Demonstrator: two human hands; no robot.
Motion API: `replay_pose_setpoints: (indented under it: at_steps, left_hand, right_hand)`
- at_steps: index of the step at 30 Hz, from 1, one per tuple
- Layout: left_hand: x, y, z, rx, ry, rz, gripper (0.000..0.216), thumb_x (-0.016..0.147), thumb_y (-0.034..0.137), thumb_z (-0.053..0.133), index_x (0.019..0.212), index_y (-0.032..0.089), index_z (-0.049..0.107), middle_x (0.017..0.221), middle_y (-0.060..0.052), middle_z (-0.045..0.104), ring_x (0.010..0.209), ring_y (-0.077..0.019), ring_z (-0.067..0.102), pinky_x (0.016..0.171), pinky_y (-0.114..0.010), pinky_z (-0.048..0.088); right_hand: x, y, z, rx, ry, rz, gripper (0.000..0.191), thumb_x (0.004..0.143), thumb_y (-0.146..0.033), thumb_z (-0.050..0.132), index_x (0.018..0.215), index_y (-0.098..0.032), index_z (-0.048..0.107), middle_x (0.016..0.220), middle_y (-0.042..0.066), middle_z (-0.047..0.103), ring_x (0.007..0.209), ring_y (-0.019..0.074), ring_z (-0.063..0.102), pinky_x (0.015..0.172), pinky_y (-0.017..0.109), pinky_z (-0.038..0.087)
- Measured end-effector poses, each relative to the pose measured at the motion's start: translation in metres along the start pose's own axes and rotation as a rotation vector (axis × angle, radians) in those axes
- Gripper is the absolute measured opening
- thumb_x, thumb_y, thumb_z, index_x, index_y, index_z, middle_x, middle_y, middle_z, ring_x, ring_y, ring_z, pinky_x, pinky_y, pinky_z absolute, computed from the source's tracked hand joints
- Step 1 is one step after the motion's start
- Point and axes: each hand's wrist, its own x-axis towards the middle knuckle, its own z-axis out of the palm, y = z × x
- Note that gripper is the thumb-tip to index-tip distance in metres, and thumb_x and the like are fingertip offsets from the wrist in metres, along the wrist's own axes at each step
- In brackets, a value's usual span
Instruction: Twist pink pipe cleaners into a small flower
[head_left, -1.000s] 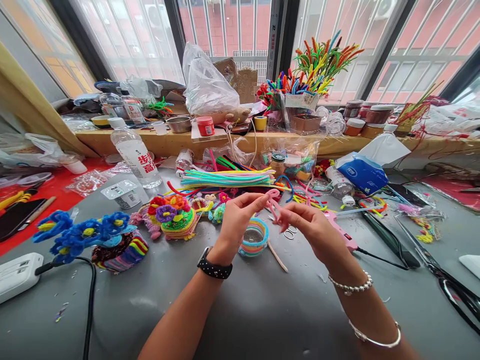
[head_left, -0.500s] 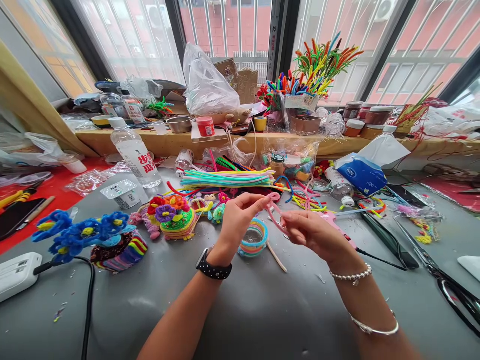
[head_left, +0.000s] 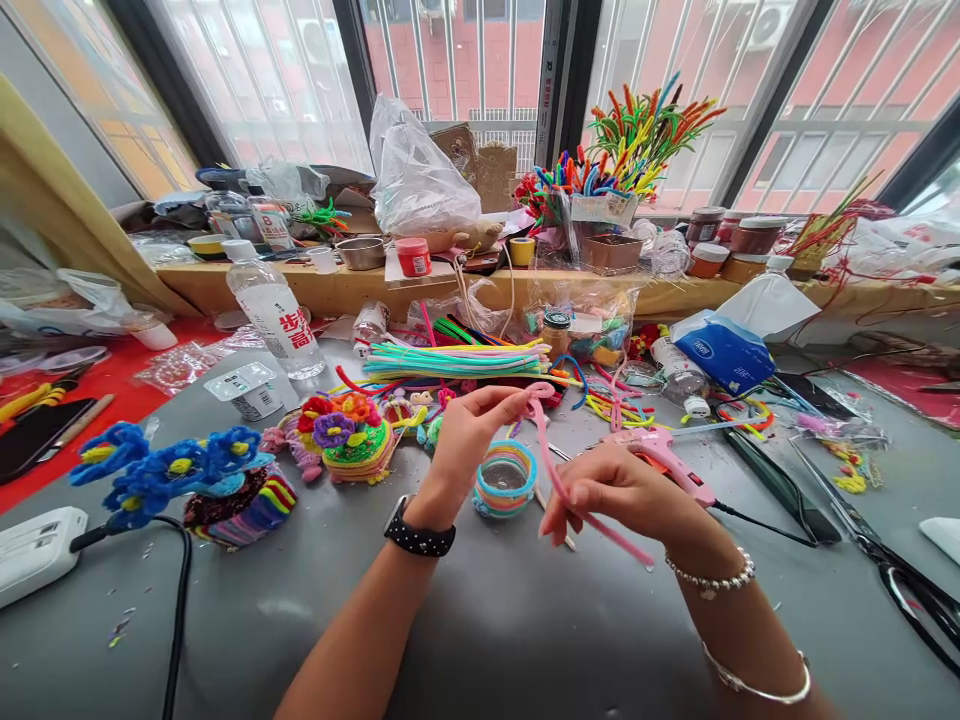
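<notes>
A pink pipe cleaner (head_left: 550, 455) is stretched between my two hands, its upper end bent into small loops. My left hand (head_left: 474, 440) pinches it just beside the loops. Lower down the same strand, my right hand (head_left: 611, 490) grips it between thumb and fingers, and the loose tail sticks out to the right. Behind and between the hands, a round container wrapped in pastel blue, pink and yellow pipe cleaner (head_left: 505, 478) stands on the grey table. A pink glue gun (head_left: 671, 460) lies just beyond my right hand.
Bundled pastel pipe cleaners (head_left: 457, 357) lie behind my hands. To the left are a flower-topped basket (head_left: 351, 440), a striped pot with blue flowers (head_left: 240, 500) and a clear bottle (head_left: 274, 310). Large black scissors (head_left: 900, 570) and a blue tissue pack (head_left: 724, 348) are on the right.
My right hand has moved down along the pink pipe cleaner, drawing it out from the loops, and its tail now shows. My left hand keeps its pinch, shifted slightly left.
</notes>
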Motion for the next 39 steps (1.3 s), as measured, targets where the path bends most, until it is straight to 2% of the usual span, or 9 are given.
replay_pose_setpoints:
  at_steps: [3,5,6,14,18,23,30,35,39]
  left_hand:
    - [-0.003,0.002,0.003,-0.045,-0.103,-0.049,0.021,0.066,0.033,0.069,0.076,0.015,0.072,0.074,-0.004,0.069,0.066,-0.0122,0.057,0.065,-0.023,0.045]
    - [-0.006,0.005,0.006,-0.022,-0.131,-0.032,0.021,0.067,0.032,0.069,0.077,0.014,0.072,0.075,-0.005,0.069,0.069,-0.0133,0.058,0.066,-0.024,0.045]
    - [-0.007,0.007,0.007,0.001,-0.144,-0.017,0.021,0.067,0.031,0.069,0.079,0.015,0.072,0.076,-0.005,0.069,0.071,-0.014,0.059,0.067,-0.024,0.045]
    - [-0.011,0.01,0.01,0.228,-0.219,0.152,0.015,0.072,0.03,0.064,0.074,0.017,0.071,0.077,-0.004,0.068,0.074,-0.016,0.06,0.069,-0.025,0.047]
    - [-0.013,0.01,0.011,0.251,-0.265,0.252,0.019,0.075,0.025,0.06,0.091,0.018,0.068,0.089,-0.006,0.063,0.081,-0.0164,0.06,0.072,-0.026,0.05]
    - [-0.017,0.005,0.015,0.473,-0.303,0.564,0.044,0.073,0.013,0.06,0.115,0.024,0.053,0.106,-0.007,0.053,0.09,-0.0162,0.055,0.076,-0.028,0.051]
    - [-0.015,-0.008,0.016,0.717,-0.212,0.927,0.034,0.077,0.013,0.058,0.109,0.023,0.053,0.104,-0.007,0.048,0.099,-0.0173,0.051,0.081,-0.031,0.05]
    - [-0.016,-0.009,0.016,0.662,-0.17,0.981,0.02,0.079,0.016,0.057,0.097,0.024,0.06,0.102,-0.006,0.053,0.095,-0.0159,0.055,0.076,-0.029,0.051]
    - [-0.02,-0.003,0.02,0.438,-0.105,0.794,0.009,0.078,0.015,0.058,0.083,0.02,0.064,0.093,-0.006,0.063,0.089,-0.0161,0.06,0.079,-0.03,0.05]
  right_hand:
    - [0.004,0.006,-0.004,0.017,0.393,-0.06,0.051,0.079,-0.057,0.046,0.054,-0.016,0.061,0.051,0.002,0.056,0.049,0.0111,0.047,0.048,0.024,0.036]
    - [0.007,0.011,-0.005,0.049,0.673,-0.091,0.044,0.078,-0.056,0.049,0.059,-0.017,0.058,0.052,0.0,0.053,0.048,0.0099,0.043,0.047,0.023,0.035]
    - [0.009,0.012,-0.005,0.046,0.725,-0.103,0.04,0.077,-0.054,0.051,0.064,-0.017,0.059,0.055,-0.001,0.053,0.05,0.0098,0.043,0.048,0.023,0.035]
    - [0.01,0.009,0.003,-0.031,0.705,-0.04,0.029,0.076,-0.046,0.057,0.072,-0.017,0.061,0.06,0.0,0.054,0.053,0.0103,0.04,0.047,0.023,0.032]
    - [0.011,0.013,0.002,0.031,0.762,-0.082,0.025,0.075,-0.043,0.06,0.071,-0.018,0.062,0.062,0.0,0.057,0.054,0.0103,0.044,0.049,0.023,0.035]
    - [0.01,0.015,0.001,0.065,0.824,-0.134,0.022,0.076,-0.04,0.061,0.07,-0.019,0.063,0.062,-0.001,0.056,0.054,0.0097,0.046,0.051,0.022,0.038]
    - [0.011,0.015,0.004,0.07,0.823,-0.141,0.023,0.075,-0.042,0.06,0.072,-0.019,0.062,0.067,0.001,0.059,0.059,0.0127,0.051,0.05,0.024,0.042]
    - [0.013,0.014,0.006,0.093,0.8,-0.147,0.021,0.075,-0.041,0.061,0.074,-0.019,0.061,0.075,0.003,0.062,0.066,0.0136,0.055,0.057,0.025,0.046]
    - [0.014,0.014,0.008,0.074,0.799,-0.187,0.02,0.076,-0.04,0.06,0.074,-0.02,0.057,0.074,0.001,0.061,0.066,0.013,0.056,0.059,0.025,0.047]
